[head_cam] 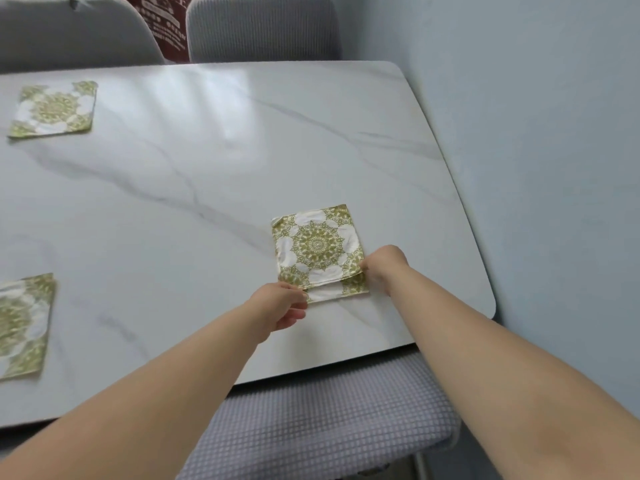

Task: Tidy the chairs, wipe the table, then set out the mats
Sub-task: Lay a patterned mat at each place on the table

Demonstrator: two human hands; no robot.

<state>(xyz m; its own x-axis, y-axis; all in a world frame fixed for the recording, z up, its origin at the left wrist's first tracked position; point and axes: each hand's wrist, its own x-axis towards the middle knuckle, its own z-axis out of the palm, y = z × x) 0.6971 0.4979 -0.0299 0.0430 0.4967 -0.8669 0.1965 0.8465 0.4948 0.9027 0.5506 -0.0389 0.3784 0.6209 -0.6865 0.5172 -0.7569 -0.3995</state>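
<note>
Two green-and-white patterned mats lie stacked near the right front of the white marble table (pixel 194 174). The top mat (pixel 317 245) covers most of the lower mat (pixel 332 292), whose near strip shows. My left hand (pixel 280 308) pinches the stack's near left corner. At the near right corner my right hand (pixel 384 263) pinches the top mat's edge. One more mat (pixel 53 109) lies flat at the far left. Another mat (pixel 22 325) lies at the near left, cut off by the frame.
A grey checked chair seat (pixel 322 424) sits tucked under the table's near edge, below my arms. Two grey chair backs (pixel 263 27) stand behind the far edge. A pale blue wall (pixel 540 150) runs close along the table's right side.
</note>
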